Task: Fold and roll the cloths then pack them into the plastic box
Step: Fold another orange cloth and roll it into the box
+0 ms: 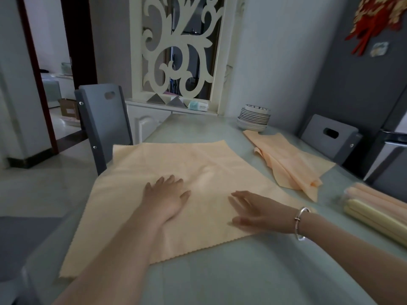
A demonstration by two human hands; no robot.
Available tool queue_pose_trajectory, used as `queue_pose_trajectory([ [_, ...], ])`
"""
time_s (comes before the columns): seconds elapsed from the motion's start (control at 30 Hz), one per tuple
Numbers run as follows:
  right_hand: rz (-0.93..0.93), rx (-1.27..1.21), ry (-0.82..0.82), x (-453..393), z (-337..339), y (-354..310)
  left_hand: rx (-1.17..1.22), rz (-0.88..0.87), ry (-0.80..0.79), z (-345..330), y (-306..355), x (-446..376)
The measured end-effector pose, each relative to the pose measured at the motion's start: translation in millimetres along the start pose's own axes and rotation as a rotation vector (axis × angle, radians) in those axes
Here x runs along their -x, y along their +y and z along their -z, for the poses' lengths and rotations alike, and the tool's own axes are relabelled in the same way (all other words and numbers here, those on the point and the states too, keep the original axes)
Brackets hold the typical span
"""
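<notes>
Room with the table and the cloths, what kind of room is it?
Probably a home dining room: a table with chairs pulled up, a stack of plates at its far end, and what looks like a fridge beside it.

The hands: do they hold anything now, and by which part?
Nothing is held. The left hand and right hand lie flat, fingers straight, on the spread cloth.

Both forearms were bare, no sleeves in view. Left hand [164, 195] carried no rings, no wristwear. Right hand [253, 213] likewise ringless; right wrist bore silver bangle [300, 223], smooth round band with small bead-like collar. Fingernails were short, unpainted.
</notes>
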State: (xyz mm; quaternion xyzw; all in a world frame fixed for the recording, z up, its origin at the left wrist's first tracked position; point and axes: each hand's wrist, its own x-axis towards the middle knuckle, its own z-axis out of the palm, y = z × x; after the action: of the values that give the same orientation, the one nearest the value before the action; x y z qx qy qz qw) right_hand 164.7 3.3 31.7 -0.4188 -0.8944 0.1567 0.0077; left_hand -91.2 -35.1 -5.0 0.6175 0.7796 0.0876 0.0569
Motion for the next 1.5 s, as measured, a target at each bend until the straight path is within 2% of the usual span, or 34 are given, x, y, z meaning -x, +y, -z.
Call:
queue_pose_trajectory([
  [0.1, 0.0, 0.039, -0.067, 29, 5, 1, 0.028, -0.042, -0.007, 1, -2, -2],
  [0.23, 0.026, 0.156, -0.084, 51, 7, -10, 0.014, -0.225, 0.214, 3, 18, 6],
  [0.3, 0.013, 0.226, -0.039, 55, 6, -13, 0.224, -0.299, 0.14, 2, 28, 14],
  [0.37, -0.023, 0.263, 0.009, 54, 5, -12, 0.402, -0.284, -0.032, 5, 35, 26],
  [0.53, -0.097, 0.127, 0.242, 39, 12, -4, 0.542, -0.254, -0.226, 21, 45, 60],
  [0.67, -0.115, 0.168, 0.315, 32, 23, -14, 0.334, -0.294, -0.149, 31, 44, 79],
  [0.77, -0.104, 0.215, 0.337, 35, 31, -17, 0.161, -0.249, -0.072, 44, 35, 84],
  [0.83, -0.075, 0.202, 0.282, 43, 36, -16, 0.01, -0.181, 0.059, 55, 25, 86],
  [0.93, -0.094, 0.242, 0.124, 54, 37, -1, 0.021, -0.051, 0.17, 68, 4, 88],
  [1.0, -0.148, 0.256, 0.1, 65, 36, 11, 0.015, 0.006, 0.142, 75, -13, 88],
  [1.17, -0.219, 0.039, 0.184, 80, 48, 11, 0.114, 0.034, 0.101, 75, -37, 83],
  [1.23, -0.247, -0.003, 0.106, 88, 58, 7, 0.136, 0.023, 0.039, 75, -35, 84],
  [1.37, -0.364, -0.008, -0.19, 99, 68, 9, 0.106, -0.009, -0.213, 81, -32, 86],
  [1.43, -0.386, 0.105, -0.21, 91, 66, 18, 0.064, -0.011, -0.215, 78, -31, 78],
  [1.5, -0.383, 0.165, -0.122, 74, 59, 28, 0.057, 0.009, -0.177, 73, -32, 66],
])
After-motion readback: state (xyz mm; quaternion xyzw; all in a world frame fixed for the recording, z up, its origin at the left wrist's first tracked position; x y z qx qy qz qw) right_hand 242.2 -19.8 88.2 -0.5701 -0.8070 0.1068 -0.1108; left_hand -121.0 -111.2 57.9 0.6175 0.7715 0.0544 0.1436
